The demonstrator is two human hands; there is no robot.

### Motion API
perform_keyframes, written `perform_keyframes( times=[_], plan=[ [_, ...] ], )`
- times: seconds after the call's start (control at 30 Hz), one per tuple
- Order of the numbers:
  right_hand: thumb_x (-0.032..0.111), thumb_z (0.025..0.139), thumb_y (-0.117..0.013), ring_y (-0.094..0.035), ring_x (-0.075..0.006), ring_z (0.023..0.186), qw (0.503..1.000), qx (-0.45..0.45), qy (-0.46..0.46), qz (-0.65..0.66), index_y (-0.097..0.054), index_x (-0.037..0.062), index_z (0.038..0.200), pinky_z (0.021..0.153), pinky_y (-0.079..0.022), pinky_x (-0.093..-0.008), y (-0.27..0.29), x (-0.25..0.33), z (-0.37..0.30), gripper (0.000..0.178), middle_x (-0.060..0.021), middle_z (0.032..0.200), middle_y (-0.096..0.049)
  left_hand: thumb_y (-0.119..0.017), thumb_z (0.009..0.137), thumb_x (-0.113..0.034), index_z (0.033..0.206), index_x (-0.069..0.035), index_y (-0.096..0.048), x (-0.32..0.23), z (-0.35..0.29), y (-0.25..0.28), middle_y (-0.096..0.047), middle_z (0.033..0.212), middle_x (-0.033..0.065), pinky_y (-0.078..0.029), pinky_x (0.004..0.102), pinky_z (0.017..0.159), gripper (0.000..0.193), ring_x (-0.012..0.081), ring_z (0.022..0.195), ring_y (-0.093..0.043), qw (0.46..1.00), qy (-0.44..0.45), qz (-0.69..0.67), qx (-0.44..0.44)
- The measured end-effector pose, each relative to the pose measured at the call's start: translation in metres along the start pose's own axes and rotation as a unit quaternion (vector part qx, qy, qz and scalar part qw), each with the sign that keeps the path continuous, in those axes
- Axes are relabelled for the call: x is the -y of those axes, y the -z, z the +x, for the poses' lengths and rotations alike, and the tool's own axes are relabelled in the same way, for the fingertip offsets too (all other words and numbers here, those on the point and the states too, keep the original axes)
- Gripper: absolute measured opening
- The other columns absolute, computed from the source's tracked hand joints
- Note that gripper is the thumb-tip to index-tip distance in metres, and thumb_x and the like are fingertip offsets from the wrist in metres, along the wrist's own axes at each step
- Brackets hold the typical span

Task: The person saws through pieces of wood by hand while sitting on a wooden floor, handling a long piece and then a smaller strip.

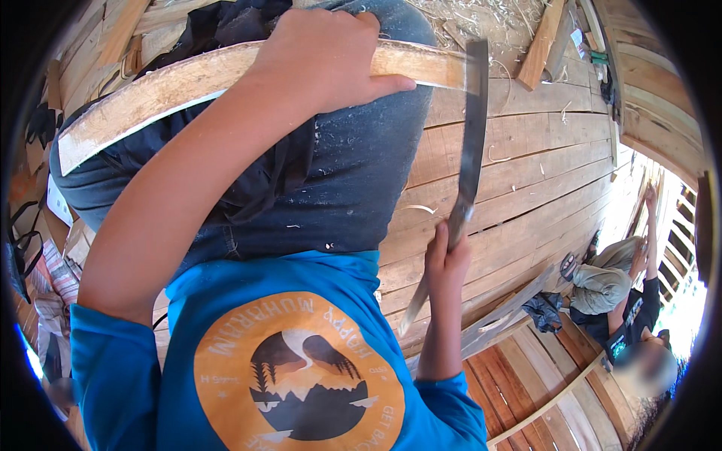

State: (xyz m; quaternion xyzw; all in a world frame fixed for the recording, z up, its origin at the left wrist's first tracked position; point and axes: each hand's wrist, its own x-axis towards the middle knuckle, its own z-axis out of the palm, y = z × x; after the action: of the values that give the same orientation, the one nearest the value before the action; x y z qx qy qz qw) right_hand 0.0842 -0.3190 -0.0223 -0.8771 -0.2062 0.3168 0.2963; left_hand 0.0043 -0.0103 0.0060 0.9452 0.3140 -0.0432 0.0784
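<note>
My left hand [320, 64] is closed over a long, slightly curved-looking wooden strip [173, 83], which lies across my thighs. Its thumb stretches along the near edge of the wood. In my right hand [447, 259], low beside my right leg, I grip the handle of a machete [472, 135]. The dark blade points away from me and crosses the right end of the strip. Whether the edge bites into the wood, I cannot tell.
Wood shavings [496, 19] litter the plank floor [526, 158]. Loose boards [540, 45] lie at the far right. Another person [617, 301] sits at the right with an arm raised. Bags and cloth [56, 278] lie at the left.
</note>
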Motion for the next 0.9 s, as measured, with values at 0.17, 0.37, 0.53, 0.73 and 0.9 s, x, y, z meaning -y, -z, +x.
perform_keyframes(
  times=[0.17, 0.37, 0.53, 0.73, 0.9],
  plan=[
    [0.025, 0.099, -0.050, -0.041, -0.0050, 0.044, 0.994, -0.034, 0.097, 0.027, -0.052, 0.0027, 0.086, 0.040, -0.032, -0.0239, -0.018, 0.037, 0.078, 0.026, 0.0028, 0.053, -0.043, -0.055, 0.080, -0.069, 0.096, -0.001, -0.063, 0.003, 0.001, -0.007, -0.068, 0.076, 0.0147, -0.055, 0.0380, 0.060, 0.071, 0.0272, 0.069, -0.069, 0.999, -0.034, -0.012, -0.040],
    [0.018, 0.098, -0.050, -0.050, -0.0147, 0.053, 0.999, -0.002, 0.009, -0.037, -0.057, -0.0032, 0.096, 0.049, -0.039, -0.0320, 0.014, -0.009, 0.002, 0.022, -0.0081, 0.059, -0.050, -0.056, 0.080, -0.067, 0.096, -0.002, -0.063, 0.006, -0.003, -0.006, -0.068, 0.073, 0.0145, -0.055, 0.0385, 0.061, 0.068, 0.0282, 0.070, -0.069, 0.999, -0.014, -0.026, -0.020],
    [0.015, 0.096, -0.052, -0.055, -0.0134, 0.054, 0.998, 0.005, -0.048, 0.032, -0.057, -0.0034, 0.099, 0.050, -0.041, -0.0299, 0.015, -0.028, -0.040, 0.019, -0.0087, 0.059, -0.053, -0.058, 0.080, -0.066, 0.096, -0.001, -0.062, 0.007, -0.003, -0.006, -0.067, 0.070, 0.0141, -0.055, 0.0371, 0.061, 0.067, 0.0277, 0.069, -0.069, 0.999, -0.010, -0.030, -0.018],
    [0.020, 0.099, -0.050, -0.047, -0.0122, 0.049, 0.999, -0.006, 0.035, 0.038, -0.055, -0.0029, 0.091, 0.047, -0.037, -0.0310, -0.013, 0.027, 0.054, 0.024, -0.0052, 0.057, -0.049, -0.057, 0.079, -0.068, 0.096, 0.000, -0.062, 0.009, 0.001, -0.010, -0.067, 0.069, 0.0140, -0.054, 0.0367, 0.057, 0.070, 0.0280, 0.067, -0.069, 0.998, -0.032, -0.043, -0.041],
    [0.021, 0.099, -0.050, -0.047, -0.0100, 0.049, 0.999, 0.010, 0.028, 0.012, -0.055, -0.0023, 0.092, 0.045, -0.036, -0.0278, 0.002, 0.030, 0.049, 0.025, -0.0026, 0.055, -0.047, -0.057, 0.079, -0.068, 0.095, 0.000, -0.062, 0.009, -0.004, -0.006, -0.067, 0.070, 0.0145, -0.054, 0.0363, 0.056, 0.070, 0.0276, 0.066, -0.069, 0.998, -0.021, -0.047, -0.027]
  ],
)
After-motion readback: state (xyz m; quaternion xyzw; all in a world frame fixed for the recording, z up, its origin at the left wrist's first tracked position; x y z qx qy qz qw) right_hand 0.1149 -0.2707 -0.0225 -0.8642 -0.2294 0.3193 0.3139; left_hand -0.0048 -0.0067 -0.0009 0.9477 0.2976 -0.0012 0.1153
